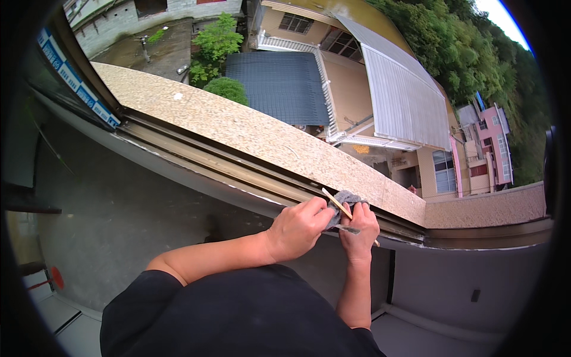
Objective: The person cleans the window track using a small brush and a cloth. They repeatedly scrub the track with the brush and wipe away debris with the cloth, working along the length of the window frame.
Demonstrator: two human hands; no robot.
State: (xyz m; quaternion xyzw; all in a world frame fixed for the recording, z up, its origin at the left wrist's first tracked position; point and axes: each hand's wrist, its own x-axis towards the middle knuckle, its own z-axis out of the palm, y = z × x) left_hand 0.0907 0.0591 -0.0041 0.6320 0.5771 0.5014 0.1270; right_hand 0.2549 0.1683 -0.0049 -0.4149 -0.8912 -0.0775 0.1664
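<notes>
Both my hands are close together over the metal track of a window frame (pixel 223 172). My left hand (pixel 301 227) pinches a crumpled grey cloth (pixel 345 197) from its left side. On the other side, my right hand (pixel 361 230) grips the same cloth along with a thin wooden stick (pixel 335 203). The stick slants from upper left down into the right palm, and its other end shows past the right wrist. A small flap of something thin and dark grey hangs between the hands; what it is, I cannot tell.
Beyond the track runs a speckled stone ledge (pixel 267 138), with roofs and buildings far below it. Blue and white printed tape (pixel 76 82) covers part of the upright frame at left. A grey floor (pixel 134 214) lies on the inner side, with a red object (pixel 57 277) at lower left.
</notes>
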